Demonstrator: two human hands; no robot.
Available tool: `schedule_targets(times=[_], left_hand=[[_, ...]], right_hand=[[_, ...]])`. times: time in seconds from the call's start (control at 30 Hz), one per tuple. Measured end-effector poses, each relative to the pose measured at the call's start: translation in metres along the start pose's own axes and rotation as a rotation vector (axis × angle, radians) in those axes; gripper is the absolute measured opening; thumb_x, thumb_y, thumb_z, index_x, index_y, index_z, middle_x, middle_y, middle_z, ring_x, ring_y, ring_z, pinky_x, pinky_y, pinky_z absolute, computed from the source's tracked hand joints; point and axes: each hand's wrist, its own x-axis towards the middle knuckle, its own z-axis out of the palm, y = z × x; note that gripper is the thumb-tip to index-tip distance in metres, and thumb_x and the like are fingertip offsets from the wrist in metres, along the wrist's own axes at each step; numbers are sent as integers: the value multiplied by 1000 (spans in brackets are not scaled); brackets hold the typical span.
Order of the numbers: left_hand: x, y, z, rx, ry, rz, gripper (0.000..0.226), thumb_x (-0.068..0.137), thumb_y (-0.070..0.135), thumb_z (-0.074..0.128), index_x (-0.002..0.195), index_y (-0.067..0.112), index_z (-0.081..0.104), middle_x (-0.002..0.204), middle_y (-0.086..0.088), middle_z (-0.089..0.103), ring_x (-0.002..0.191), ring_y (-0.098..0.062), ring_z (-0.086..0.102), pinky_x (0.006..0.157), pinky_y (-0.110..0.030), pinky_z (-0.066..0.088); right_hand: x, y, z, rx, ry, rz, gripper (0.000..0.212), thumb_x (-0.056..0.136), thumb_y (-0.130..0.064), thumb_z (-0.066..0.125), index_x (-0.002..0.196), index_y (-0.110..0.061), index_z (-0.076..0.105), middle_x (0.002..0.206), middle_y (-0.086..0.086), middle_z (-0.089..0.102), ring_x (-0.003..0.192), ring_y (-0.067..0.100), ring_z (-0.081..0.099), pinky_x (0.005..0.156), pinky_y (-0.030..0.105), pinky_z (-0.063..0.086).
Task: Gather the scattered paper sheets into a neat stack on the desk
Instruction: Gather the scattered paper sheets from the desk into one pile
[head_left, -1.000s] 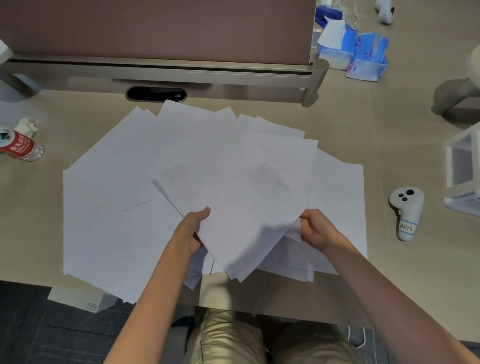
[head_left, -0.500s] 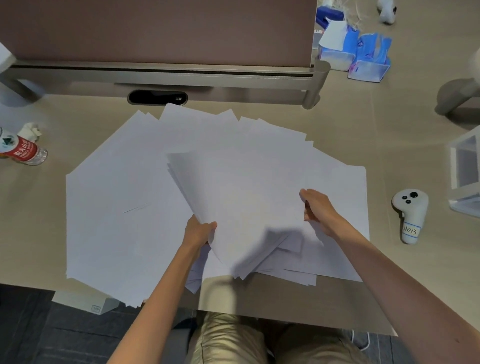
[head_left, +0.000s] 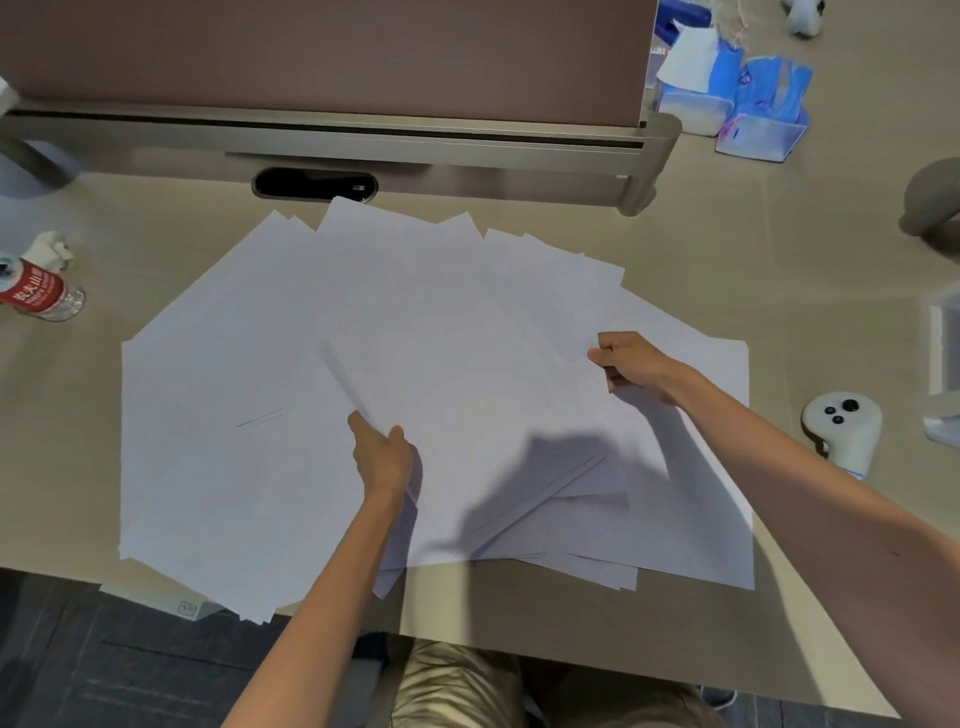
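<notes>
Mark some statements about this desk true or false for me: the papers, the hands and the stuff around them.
1. Both the left hand and the right hand grip paper sheets. True.
2. The paper sheets form one neat, squared stack. False: they lie fanned and overlapping across the desk.
3. A red-labelled bottle sits left of the sheets. True.
4. The white controller rests on the sheets. False: it lies on bare desk to their right.

a beige desk (head_left: 727, 249) is covered with paper sheets (head_left: 218, 467) (fanned, overlapping) around the grip; a bottle (head_left: 36, 291) is found far left of it, a controller (head_left: 841, 431) right.
</notes>
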Motion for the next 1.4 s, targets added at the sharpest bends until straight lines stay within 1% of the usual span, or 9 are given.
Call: schedule_targets(times=[0.23, 0.33, 0.37, 0.53, 0.7, 0.8, 1.07, 1.2, 1.4], left_hand=[[11, 8, 7, 76, -55, 55, 32, 96, -1, 38, 127, -3, 37, 105, -11, 51, 86, -22, 49, 78, -31, 43], [12, 17, 16, 72, -104, 71, 28, 95, -1, 39, 123, -3, 39, 98, -6, 48, 84, -21, 48, 75, -29, 41], [12, 19, 19, 66, -128, 73, 26, 95, -2, 39, 122, -2, 39, 95, -5, 48, 84, -21, 49, 74, -29, 41], [7, 25, 30, 37, -215, 102, 26, 95, 2, 43, 121, 2, 39, 98, -6, 52, 85, -23, 52, 77, -30, 45], [6, 23, 21, -9, -128, 210, 30, 92, 8, 57, 121, 7, 49, 103, -2, 57, 89, -15, 55, 74, -15, 43], [16, 20, 12, -27, -81, 262, 39, 91, 14, 62, 128, 12, 49, 127, -3, 53, 117, -16, 51, 97, -27, 43], [31, 36, -19, 321, 60, 341, 67, 88, 34, 67, 145, 16, 37, 154, -6, 27, 143, -26, 22, 115, -47, 18], [42, 54, -43, 230, -58, 224, 71, 83, 32, 73, 143, 14, 37, 135, -7, 50, 119, -25, 50, 96, -34, 39], [59, 54, -63, -8, -316, 68, 17, 86, 8, 69, 102, 3, 70, 103, -14, 72, 83, -21, 67, 69, -23, 49]], right_hand=[[10, -18, 20, 86, -113, 26, 31, 101, -37, 41, 78, -16, 46, 61, 2, 40, 50, 16, 32, 51, 22, 37], [14, -14, 27, 233, -121, 47, 69, 83, -63, 58, 125, -9, 57, 118, 6, 68, 97, 31, 68, 91, 35, 51], [13, -12, 29, 285, -129, 47, 72, 80, -56, 66, 129, -5, 55, 125, 10, 65, 112, 33, 62, 98, 39, 49], [7, -1, 38, 163, -134, -40, 39, 88, -10, 65, 126, -7, 58, 116, 5, 64, 96, 18, 59, 83, 26, 41], [3, 17, 30, 329, -23, -47, 39, 89, -3, 62, 128, -4, 56, 120, 9, 62, 108, 25, 58, 93, 32, 42], [-4, 34, 20, 405, 15, -46, 38, 89, -4, 63, 126, -9, 58, 121, 6, 64, 117, 27, 58, 105, 39, 41], [-21, 49, 9, 516, 98, -51, 35, 91, -3, 59, 126, -8, 57, 117, 7, 66, 103, 24, 64, 89, 32, 47], [-24, 50, 7, 553, 109, -39, 33, 91, -4, 59, 124, -11, 58, 114, 8, 67, 95, 20, 66, 80, 31, 50], [-27, 54, 13, 617, 98, -14, 41, 89, -8, 64, 129, -7, 55, 121, 7, 65, 110, 25, 62, 99, 35, 45]])
